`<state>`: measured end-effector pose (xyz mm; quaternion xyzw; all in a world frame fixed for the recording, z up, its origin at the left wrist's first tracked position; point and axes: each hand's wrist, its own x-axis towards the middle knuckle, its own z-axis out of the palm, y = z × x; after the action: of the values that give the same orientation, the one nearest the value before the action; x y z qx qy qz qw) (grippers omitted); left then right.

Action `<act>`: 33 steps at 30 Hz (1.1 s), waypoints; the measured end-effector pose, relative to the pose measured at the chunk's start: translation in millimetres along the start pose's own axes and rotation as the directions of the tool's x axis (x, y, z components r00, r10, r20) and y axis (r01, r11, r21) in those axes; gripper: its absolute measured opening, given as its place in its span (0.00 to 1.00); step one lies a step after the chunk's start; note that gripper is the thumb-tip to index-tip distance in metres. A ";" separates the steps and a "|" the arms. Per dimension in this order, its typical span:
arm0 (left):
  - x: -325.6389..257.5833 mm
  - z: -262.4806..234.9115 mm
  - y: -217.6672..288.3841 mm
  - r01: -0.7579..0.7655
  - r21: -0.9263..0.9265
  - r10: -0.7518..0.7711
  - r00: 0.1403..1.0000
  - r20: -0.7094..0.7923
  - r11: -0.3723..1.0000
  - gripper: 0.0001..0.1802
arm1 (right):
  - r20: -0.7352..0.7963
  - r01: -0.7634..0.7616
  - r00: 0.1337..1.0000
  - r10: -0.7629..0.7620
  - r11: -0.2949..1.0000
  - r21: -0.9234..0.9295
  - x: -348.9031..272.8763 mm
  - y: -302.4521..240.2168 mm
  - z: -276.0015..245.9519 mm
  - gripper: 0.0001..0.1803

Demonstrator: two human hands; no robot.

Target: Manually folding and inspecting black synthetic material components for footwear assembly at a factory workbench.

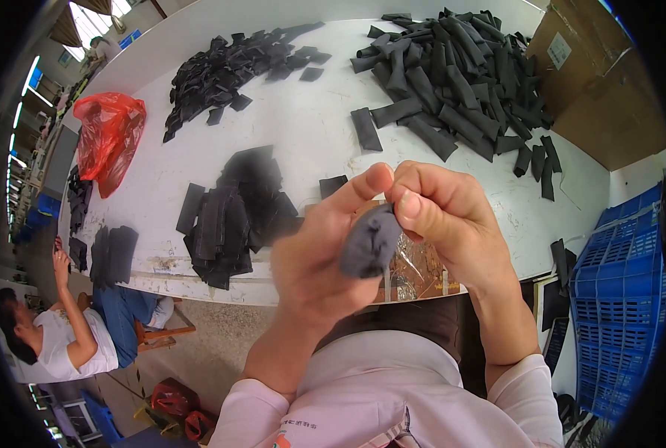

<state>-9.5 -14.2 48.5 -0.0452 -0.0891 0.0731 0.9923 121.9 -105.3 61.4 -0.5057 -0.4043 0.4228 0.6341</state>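
Observation:
A small dark grey cloth piece (pixel 370 243), bunched and rounded at its near end, is held up in front of my body. My left hand (pixel 310 257) curls round it from the left, with the thumb raised along its top. The thumb and fingers of my right hand (pixel 452 220) pinch its upper right edge. Fingers hide part of the cloth. Beneath my hands lies a worn brown board (pixel 419 272) at the table's near edge. Left of them, flat black cloth strips (pixel 228 216) are stacked loosely, and a small dark piece (pixel 333 186) lies just beyond my left hand.
On the white table (pixel 295 112) are a large heap of dark cloth tubes (pixel 460 89), a pile of small flat black pieces (pixel 221 78) and a red plastic bag (pixel 113 138). A cardboard box (pixel 601 89) and blue crates (pixel 616 299) stand right. Another person (pixel 72 336) sits left.

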 end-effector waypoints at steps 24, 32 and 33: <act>-3.6 -75.5 10.0 -0.108 0.681 0.318 0.928 -0.191 0.724 0.24 | 0.011 -0.188 0.981 0.192 0.945 0.266 -2.6 84.4 -20.3 0.14; -10.5 -59.3 -5.8 -0.012 0.990 0.468 0.882 -0.055 0.141 0.28 | 0.232 -0.174 0.961 0.154 0.982 0.071 10.7 92.9 -31.6 0.14; -17.2 -71.0 -1.1 -0.017 0.940 0.437 0.888 -0.143 0.342 0.27 | 0.196 -0.148 0.974 0.113 0.974 0.172 6.9 102.8 -29.3 0.14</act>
<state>-13.1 -23.4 -23.8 0.4891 0.1637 0.2405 0.8223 138.5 -94.0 -43.8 -0.4286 -0.3861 0.5446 0.6088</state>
